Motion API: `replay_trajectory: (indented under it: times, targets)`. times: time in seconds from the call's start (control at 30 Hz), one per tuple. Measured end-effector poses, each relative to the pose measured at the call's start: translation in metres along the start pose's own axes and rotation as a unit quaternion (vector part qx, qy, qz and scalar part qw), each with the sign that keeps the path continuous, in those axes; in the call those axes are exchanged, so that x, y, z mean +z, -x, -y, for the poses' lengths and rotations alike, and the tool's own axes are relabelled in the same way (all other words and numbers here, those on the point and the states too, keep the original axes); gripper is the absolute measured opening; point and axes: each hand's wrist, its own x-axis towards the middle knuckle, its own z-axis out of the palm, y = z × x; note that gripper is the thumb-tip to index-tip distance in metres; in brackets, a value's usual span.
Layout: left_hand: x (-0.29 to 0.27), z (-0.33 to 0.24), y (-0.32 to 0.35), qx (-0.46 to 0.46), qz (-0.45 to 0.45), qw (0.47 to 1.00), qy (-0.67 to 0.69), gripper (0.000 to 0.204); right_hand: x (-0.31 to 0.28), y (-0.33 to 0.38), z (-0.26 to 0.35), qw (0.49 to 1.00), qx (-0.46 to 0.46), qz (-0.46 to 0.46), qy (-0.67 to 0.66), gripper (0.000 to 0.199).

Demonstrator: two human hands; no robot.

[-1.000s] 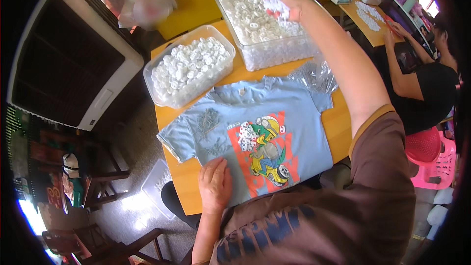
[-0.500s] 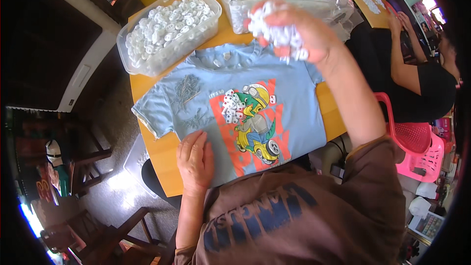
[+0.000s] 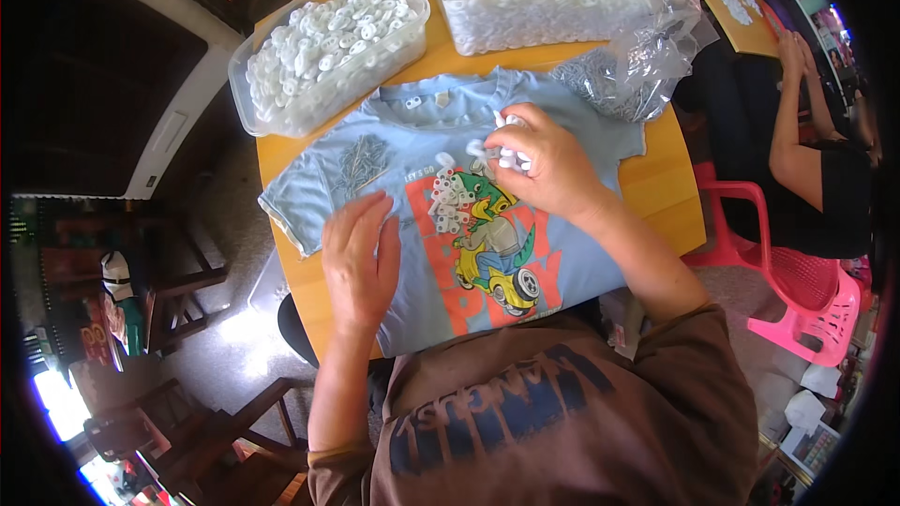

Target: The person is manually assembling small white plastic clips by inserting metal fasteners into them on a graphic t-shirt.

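A light blue T-shirt point(image 3: 589, 258) lies spread on the table, printed with a cartoon figure on a yellow scooter. Above the print my right hand point(image 3: 553, 169) is closed round a handful of small white plastic pieces point(image 3: 511, 157), oval with holes. A few of them are dropping from its fingertips. Just below, a small heap of the same pieces point(image 3: 452, 199) rests on the print. My left hand point(image 3: 358, 262) hovers at the shirt's left side, fingers stretched and holding nothing. Beyond its fingertips lies a tangle of thin grey strands point(image 3: 359, 161).
Two clear plastic tubs, a smaller one point(image 3: 246, 103) at the far left and a larger one point(image 3: 450, 23) at the far middle, hold many white pieces. A clear bag of grey strands point(image 3: 647, 66) lies at the far right. Another person point(image 3: 797, 150) sits beyond a pink chair point(image 3: 769, 234).
My right hand has come down and nearer from the large tub with its handful, now over the shirt print. My left hand has risen slightly away from me. The bag at the right shows fully.
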Motion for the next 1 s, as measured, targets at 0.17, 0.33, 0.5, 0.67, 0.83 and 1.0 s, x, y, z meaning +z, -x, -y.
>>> replay_trajectory:
  times: [0.17, 0.33, 0.5, 0.67, 0.83, 1.0]
  targets:
    - [0.025, 0.014, -0.052, 0.037, -0.009, 0.999, 0.002, 0.017, -0.003, 0.002, -0.01, 0.996, -0.064, -0.013, 0.056, 0.023]
    - [0.048, 0.019, -0.092, 0.07, 0.012, 0.991, -0.115, 0.011, -0.013, 0.004, -0.003, 0.994, -0.065, 0.044, 0.072, 0.042]
    - [0.069, 0.031, -0.105, 0.042, 0.078, 0.977, -0.193, 0.016, -0.021, 0.004, 0.007, 0.992, -0.045, 0.037, 0.11, 0.061]
    - [0.075, 0.039, -0.117, 0.009, 0.111, 0.97, -0.214, 0.012, -0.029, 0.006, 0.015, 0.978, -0.062, 0.105, 0.167, 0.056]
    - [0.076, 0.04, -0.124, -0.001, 0.141, 0.963, -0.229, 0.011, -0.045, 0.005, 0.015, 0.979, -0.085, 0.143, 0.115, 0.05]
    - [0.071, 0.037, -0.118, 0.043, 0.102, 0.971, -0.214, 0.009, -0.065, -0.01, 0.015, 0.984, -0.13, 0.098, 0.076, 0.045]
